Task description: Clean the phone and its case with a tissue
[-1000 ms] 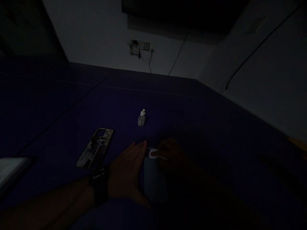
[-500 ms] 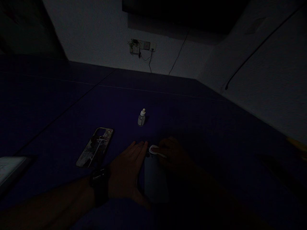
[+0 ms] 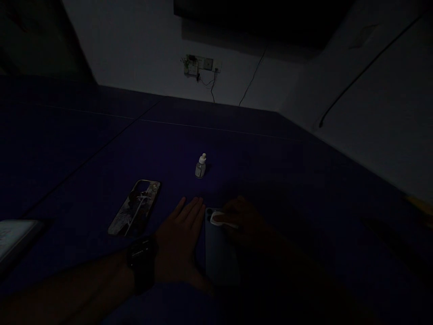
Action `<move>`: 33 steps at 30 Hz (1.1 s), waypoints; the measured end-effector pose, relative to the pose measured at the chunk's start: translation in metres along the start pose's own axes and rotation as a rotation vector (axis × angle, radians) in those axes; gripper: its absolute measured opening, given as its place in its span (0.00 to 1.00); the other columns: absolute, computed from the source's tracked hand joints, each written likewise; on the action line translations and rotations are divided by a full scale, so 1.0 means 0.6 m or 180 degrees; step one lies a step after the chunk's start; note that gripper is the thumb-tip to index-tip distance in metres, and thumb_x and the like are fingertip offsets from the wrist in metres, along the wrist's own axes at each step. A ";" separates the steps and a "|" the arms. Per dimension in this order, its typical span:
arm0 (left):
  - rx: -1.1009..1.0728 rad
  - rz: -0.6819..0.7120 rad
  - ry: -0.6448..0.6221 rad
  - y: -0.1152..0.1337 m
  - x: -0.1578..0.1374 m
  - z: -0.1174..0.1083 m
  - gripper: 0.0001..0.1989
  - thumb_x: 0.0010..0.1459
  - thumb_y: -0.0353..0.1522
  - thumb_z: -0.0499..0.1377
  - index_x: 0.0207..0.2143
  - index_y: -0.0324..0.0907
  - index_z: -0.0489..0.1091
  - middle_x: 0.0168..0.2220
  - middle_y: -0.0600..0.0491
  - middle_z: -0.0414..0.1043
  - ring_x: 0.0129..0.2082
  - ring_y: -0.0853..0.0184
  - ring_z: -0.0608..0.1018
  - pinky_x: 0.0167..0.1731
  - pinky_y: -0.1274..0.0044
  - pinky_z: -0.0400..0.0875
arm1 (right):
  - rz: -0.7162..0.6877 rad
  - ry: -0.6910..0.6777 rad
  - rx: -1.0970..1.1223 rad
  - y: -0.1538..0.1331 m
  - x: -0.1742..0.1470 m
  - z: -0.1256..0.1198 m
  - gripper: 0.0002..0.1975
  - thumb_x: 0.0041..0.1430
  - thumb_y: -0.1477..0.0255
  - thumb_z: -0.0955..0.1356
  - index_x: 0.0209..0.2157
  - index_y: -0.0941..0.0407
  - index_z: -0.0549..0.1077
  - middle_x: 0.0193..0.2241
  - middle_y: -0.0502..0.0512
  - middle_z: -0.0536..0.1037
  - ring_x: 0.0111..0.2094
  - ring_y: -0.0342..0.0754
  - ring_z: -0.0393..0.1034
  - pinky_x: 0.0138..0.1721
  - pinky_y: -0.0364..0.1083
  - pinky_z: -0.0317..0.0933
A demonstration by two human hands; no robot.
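A phone (image 3: 221, 257) lies back up on the dark blue surface, its camera lenses at the far end. My left hand (image 3: 179, 239) rests flat along its left edge with the fingers stretched out, a dark watch (image 3: 142, 257) on the wrist. Pinched in my right hand (image 3: 245, 221) is a white cotton pad (image 3: 217, 219), pressed on the phone's back by the lenses. Beyond the hands stands a small dropper bottle (image 3: 200, 168) with a white cap. To the left a patterned phone case (image 3: 137, 207) lies flat.
A white box-like object (image 3: 15, 237) sits at the left edge. Wall sockets (image 3: 199, 65) with cables are on the back wall, under a dark screen (image 3: 264, 20). A black cable (image 3: 365, 70) hangs on the right wall. The room is very dim.
The cotton pad in my right hand has moved slightly toward me, uncovering the phone's far edge and a lens. My left fingers have spread a little and shifted left.
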State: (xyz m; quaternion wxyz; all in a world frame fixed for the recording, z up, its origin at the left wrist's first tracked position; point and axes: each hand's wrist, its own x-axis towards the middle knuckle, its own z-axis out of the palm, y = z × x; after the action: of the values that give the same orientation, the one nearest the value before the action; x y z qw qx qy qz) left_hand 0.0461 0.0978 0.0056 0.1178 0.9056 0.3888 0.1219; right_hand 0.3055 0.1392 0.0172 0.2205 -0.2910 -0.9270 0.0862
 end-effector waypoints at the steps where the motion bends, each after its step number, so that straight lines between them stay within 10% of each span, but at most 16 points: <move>1: 0.0002 0.0005 0.0039 0.000 0.000 0.000 0.70 0.42 0.72 0.52 0.70 0.27 0.47 0.72 0.29 0.40 0.72 0.41 0.49 0.70 0.52 0.35 | 0.0026 0.0037 -0.0071 -0.001 0.002 0.000 0.17 0.65 0.75 0.66 0.53 0.51 0.77 0.43 0.58 0.75 0.43 0.53 0.65 0.45 0.53 0.62; 33: 0.0074 0.0049 0.0085 0.001 0.000 0.004 0.67 0.45 0.70 0.53 0.71 0.30 0.45 0.72 0.30 0.42 0.72 0.40 0.51 0.69 0.53 0.36 | 0.0018 -0.0022 -0.0507 -0.002 0.014 0.004 0.18 0.65 0.73 0.67 0.55 0.51 0.76 0.45 0.59 0.73 0.44 0.54 0.65 0.46 0.55 0.60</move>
State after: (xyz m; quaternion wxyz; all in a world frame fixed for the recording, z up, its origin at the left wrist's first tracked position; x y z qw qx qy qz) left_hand 0.0469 0.0972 0.0036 0.1012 0.9082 0.3847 0.1304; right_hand 0.2977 0.1428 0.0182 0.1932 -0.3100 -0.9308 0.0138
